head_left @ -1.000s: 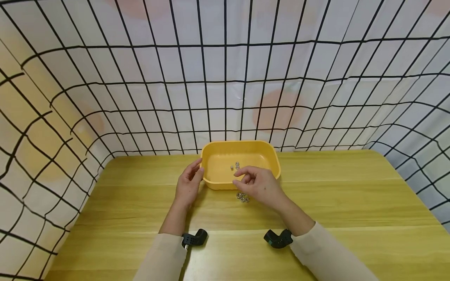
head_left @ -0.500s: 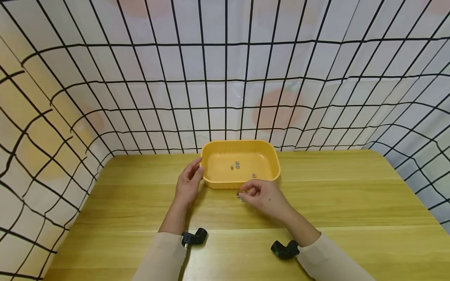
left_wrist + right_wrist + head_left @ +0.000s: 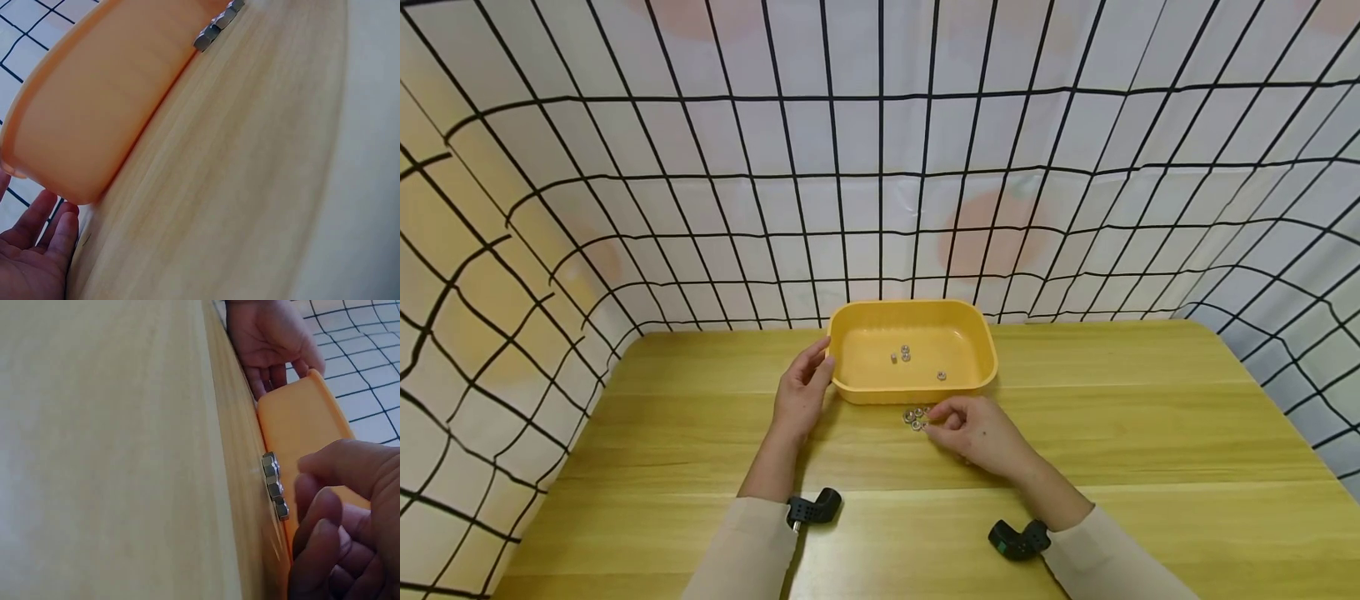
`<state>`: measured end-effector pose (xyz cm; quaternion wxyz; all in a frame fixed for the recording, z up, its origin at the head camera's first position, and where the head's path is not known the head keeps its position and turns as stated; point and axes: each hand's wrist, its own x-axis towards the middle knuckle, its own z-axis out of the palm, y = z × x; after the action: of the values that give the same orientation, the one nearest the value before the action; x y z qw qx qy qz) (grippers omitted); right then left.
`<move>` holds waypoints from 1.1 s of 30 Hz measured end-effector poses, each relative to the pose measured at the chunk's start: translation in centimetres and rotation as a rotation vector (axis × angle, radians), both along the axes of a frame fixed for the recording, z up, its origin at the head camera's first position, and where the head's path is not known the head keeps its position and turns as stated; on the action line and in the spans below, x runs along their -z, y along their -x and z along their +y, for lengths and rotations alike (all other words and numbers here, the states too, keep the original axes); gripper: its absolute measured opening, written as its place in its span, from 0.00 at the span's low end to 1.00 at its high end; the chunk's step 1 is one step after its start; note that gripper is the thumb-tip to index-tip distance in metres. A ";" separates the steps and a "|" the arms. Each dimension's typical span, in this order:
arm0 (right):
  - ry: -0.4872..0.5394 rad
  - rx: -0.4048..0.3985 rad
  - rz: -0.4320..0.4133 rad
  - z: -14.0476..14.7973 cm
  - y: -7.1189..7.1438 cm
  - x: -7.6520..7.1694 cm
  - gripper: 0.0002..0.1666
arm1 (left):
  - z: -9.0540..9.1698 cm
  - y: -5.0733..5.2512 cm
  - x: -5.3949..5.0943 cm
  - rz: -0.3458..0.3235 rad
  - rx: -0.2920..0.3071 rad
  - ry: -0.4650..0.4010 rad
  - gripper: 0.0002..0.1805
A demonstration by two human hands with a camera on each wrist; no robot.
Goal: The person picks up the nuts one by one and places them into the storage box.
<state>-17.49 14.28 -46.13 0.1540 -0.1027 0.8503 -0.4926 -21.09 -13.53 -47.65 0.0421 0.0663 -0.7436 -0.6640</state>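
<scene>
Several small metal nuts (image 3: 916, 424) lie clustered on the wooden table just in front of a yellow tray (image 3: 880, 397). More nuts (image 3: 942, 376) are on the tray's floor, two of them side by side. My right hand (image 3: 981, 433) is at the right side of the loose cluster, thumb and forefinger apart by the closest nuts; no nut shows held between them. In the right wrist view its other fingers (image 3: 322, 540) are loosely bent near the row of nuts (image 3: 272, 478). My left hand (image 3: 801, 400) touches the tray's left end with extended fingers (image 3: 61, 234).
Black wire grid panels (image 3: 880, 175) stand behind the table and at both sides, with a pale patterned cloth behind them. The tray sits near the table's (image 3: 1112, 417) back edge. Black wrist cameras (image 3: 1018, 540) are on both forearms.
My right hand has moved from over the tray's front rim, back and right to the loose nuts. The nut at the tray's front right has come into view. My left hand stays put.
</scene>
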 end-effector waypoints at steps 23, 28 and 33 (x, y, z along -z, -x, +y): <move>-0.223 0.042 0.166 -1.4 -0.3 1.2 0.05 | -0.3 -0.2 -0.3 -0.023 0.002 0.002 0.21; -0.215 0.051 0.151 -1.3 -0.4 1.1 0.05 | -0.2 -0.1 -0.2 -0.022 0.010 0.003 0.22; -0.205 0.037 0.154 -1.2 -0.4 1.1 0.05 | -0.1 0.0 -0.1 -0.014 0.007 0.000 0.22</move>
<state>-17.13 13.13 -47.25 0.0891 -0.1082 0.9073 -0.3964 -21.05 -13.62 -47.57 0.0346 0.0684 -0.7440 -0.6637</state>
